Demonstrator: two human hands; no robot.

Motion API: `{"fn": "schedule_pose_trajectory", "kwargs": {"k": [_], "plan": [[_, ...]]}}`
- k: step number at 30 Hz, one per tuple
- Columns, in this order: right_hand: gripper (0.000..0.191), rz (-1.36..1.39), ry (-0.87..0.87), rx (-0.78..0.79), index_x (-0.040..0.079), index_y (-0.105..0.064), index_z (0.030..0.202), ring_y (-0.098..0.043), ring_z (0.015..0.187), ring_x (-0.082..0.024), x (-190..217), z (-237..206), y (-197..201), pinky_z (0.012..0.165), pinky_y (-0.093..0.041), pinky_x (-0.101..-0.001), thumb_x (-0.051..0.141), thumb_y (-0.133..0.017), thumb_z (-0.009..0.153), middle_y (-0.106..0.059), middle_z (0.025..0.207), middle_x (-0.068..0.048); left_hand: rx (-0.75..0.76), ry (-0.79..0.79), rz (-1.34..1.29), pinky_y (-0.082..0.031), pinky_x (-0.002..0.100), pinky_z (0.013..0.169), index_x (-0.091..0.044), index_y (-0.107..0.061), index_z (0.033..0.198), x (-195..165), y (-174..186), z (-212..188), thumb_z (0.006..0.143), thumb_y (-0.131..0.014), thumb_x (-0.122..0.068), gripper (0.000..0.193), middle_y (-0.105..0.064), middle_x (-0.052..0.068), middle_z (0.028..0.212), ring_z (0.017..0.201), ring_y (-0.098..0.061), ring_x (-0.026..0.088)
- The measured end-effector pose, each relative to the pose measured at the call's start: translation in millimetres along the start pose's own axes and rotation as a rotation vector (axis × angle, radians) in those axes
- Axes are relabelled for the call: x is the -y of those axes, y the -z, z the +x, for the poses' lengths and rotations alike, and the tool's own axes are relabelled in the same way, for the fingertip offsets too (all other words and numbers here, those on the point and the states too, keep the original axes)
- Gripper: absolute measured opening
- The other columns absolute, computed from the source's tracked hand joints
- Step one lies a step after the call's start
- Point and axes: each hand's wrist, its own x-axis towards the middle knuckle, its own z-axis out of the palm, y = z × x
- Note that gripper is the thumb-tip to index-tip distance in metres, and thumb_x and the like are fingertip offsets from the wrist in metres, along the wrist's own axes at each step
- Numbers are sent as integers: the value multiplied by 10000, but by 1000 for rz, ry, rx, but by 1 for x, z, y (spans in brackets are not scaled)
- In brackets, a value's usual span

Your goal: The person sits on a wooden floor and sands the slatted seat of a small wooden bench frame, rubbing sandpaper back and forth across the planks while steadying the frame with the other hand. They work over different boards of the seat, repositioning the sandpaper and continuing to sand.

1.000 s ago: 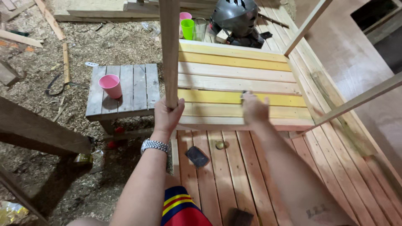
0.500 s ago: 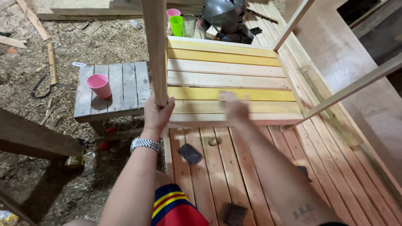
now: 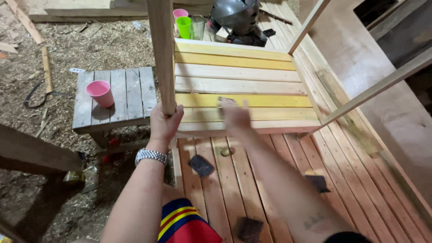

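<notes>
My left hand (image 3: pixel 164 123), with a metal watch (image 3: pixel 151 155) on the wrist, is wrapped around an upright wooden post (image 3: pixel 161 54) at the near left corner of a slatted wooden top (image 3: pixel 252 76). The top's slats are partly bare and partly yellow. My right hand (image 3: pixel 236 118) is blurred and lies flat on the front slats. It presses a dark piece of sandpaper (image 3: pixel 223 100), which peeks out past the fingertips.
A small grey slatted table (image 3: pixel 130 94) with a pink cup (image 3: pixel 100 93) stands to the left. Behind the top are a green cup (image 3: pixel 183 27), a glass (image 3: pixel 198 27) and a dark helmet (image 3: pixel 234 15). Loose sandpaper pieces (image 3: pixel 201 165) (image 3: pixel 318 182) lie on the plank floor. Slanted wooden rails (image 3: pixel 382 83) rise on the right.
My right hand has slid left along the front slats toward the post and now looks blurred. My left hand keeps its grip on the post.
</notes>
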Motion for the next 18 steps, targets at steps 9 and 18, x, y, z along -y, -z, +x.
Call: {"fn": "schedule_pose_trajectory", "kwargs": {"k": [9, 18], "plan": [[287, -121, -254, 85, 85, -694, 909, -685, 861, -371, -46, 2, 38, 797, -543, -520, 368, -645, 898, -709, 894, -154, -11, 38, -158, -471, 271, 573, -53, -581, 809, -1, -9, -5, 906, -705, -114, 168, -573, -24, 662, 634, -509, 45], [209, -79, 5, 29, 139, -737, 947, -715, 901, -286, 2, 1, 51, 894, -460, -641, 199, -554, 866, -759, 956, -99, 26, 73, -170, -446, 270, 548, -43, -567, 802, -2, -6, -4, 915, -720, -124, 207, -553, -28, 661, 630, -488, 35]]}}
